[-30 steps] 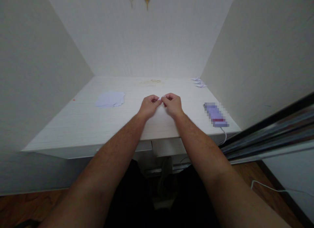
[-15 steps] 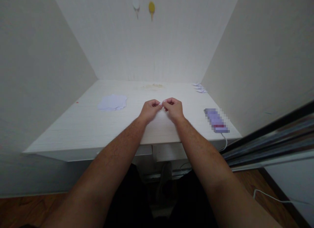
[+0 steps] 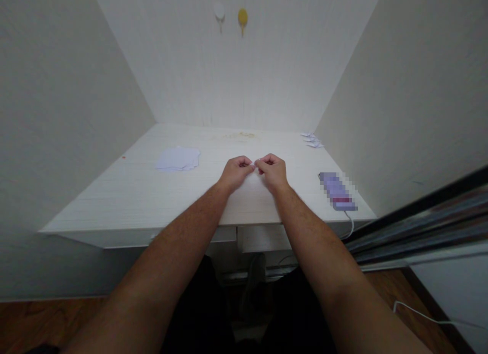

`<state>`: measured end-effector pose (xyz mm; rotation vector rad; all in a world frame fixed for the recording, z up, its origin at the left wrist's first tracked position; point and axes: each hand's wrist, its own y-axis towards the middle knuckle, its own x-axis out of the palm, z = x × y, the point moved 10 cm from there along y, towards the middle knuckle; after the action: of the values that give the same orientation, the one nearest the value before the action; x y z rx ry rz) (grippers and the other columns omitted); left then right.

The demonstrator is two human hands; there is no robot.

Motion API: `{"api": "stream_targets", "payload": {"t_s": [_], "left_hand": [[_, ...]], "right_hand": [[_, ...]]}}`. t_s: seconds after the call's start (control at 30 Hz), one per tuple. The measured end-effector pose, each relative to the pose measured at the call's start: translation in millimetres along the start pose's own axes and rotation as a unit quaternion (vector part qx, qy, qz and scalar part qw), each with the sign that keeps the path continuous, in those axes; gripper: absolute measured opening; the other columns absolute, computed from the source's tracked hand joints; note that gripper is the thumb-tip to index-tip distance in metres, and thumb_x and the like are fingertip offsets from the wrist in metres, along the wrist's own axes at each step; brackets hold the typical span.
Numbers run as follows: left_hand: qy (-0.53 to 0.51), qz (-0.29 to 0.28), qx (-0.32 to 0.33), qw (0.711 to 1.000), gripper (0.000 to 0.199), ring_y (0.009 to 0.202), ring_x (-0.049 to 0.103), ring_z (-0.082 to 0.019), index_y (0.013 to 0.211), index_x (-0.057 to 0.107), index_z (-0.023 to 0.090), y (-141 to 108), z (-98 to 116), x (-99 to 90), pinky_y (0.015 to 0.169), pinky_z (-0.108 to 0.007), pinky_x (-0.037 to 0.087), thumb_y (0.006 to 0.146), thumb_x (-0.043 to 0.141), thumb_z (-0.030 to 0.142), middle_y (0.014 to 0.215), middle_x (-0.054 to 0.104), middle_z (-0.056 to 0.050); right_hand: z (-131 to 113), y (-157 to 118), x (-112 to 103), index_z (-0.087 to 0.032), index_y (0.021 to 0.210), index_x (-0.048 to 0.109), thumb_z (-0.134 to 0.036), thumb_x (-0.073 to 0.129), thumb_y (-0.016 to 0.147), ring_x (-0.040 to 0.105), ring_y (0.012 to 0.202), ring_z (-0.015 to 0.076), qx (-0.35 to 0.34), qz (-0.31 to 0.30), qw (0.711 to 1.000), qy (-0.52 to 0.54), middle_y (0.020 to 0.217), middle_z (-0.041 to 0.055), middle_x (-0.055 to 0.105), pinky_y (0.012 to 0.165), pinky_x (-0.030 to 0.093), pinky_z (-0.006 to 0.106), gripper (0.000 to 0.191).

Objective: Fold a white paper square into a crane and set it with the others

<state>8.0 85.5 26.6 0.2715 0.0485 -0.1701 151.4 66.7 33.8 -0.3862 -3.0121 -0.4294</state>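
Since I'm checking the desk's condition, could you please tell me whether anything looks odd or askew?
Yes: a brownish, uneven patch marks the white desk near the back wall, perhaps a stain or wear. The paper stack at left is askew, its edges not lined up.

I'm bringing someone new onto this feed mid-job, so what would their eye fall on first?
First, the left hand and right hand, close together over the middle of the white desk, pinching a small white piece that they mostly hide. Next, the pixelated purple phone-shaped device at the desk's near right, and the yellow wall hook high on the back wall.
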Motion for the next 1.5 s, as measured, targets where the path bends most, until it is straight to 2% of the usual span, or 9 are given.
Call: {"api": "stream_targets", "payload": {"t_s": [0.23, 0.53, 1.1, 1.5], "left_hand": [[-0.047, 0.025, -0.002, 0.999, 0.016, 0.057, 0.051, -0.01, 0.071, 0.064, 0.017, 0, 3, -3.4, 0.059, -0.025, 0.038, 0.064, 0.074, 0.028, 0.062, 0.061, 0.002], [-0.075, 0.044, -0.023, 0.996, 0.015, 0.055, 0.05, -0.009, 0.066, 0.065, 0.016, 1, -2, -6.3, 0.058, -0.026, 0.038, 0.061, 0.073, 0.028, 0.058, 0.061, 0.001], [-0.05, 0.04, -0.032, 0.997, 0.017, 0.055, 0.049, -0.01, 0.064, 0.065, 0.016, 0, -2, -6.2, 0.058, -0.027, 0.037, 0.06, 0.073, 0.031, 0.058, 0.06, 0.001], [-0.054, 0.037, -0.011, 0.998, 0.013, 0.056, 0.051, -0.01, 0.065, 0.065, 0.017, -1, 2, -4.1, 0.059, -0.026, 0.038, 0.063, 0.074, 0.026, 0.059, 0.062, 0.001]], "right_hand": [[4, 2, 5, -0.018, 0.069, 0.065, -0.035, 0.074, 0.063, 0.049, 0.049, 0.0098, 0.007, -0.026, 1.0, -0.009, 0.054, -0.0044, 0.058, 0.05, 0.038, 0.024, 0.02], [4, 1, 4, -0.018, 0.077, 0.068, -0.036, 0.072, 0.064, 0.051, 0.051, 0.0102, 0.015, -0.024, 1.0, 0.005, 0.056, -0.0035, 0.06, 0.05, 0.041, 0.024, 0.023], [-5, -1, 2, -0.019, 0.072, 0.067, -0.036, 0.071, 0.062, 0.05, 0.052, 0.0104, 0.001, -0.007, 1.0, -0.025, 0.058, -0.0036, 0.06, 0.051, 0.041, 0.025, 0.02], [-5, -1, -2, -0.02, 0.065, 0.061, -0.028, 0.067, 0.063, 0.049, 0.052, 0.0103, -0.01, 0.012, 1.0, -0.027, 0.054, -0.0055, 0.056, 0.053, 0.039, 0.024, 0.011]]}}
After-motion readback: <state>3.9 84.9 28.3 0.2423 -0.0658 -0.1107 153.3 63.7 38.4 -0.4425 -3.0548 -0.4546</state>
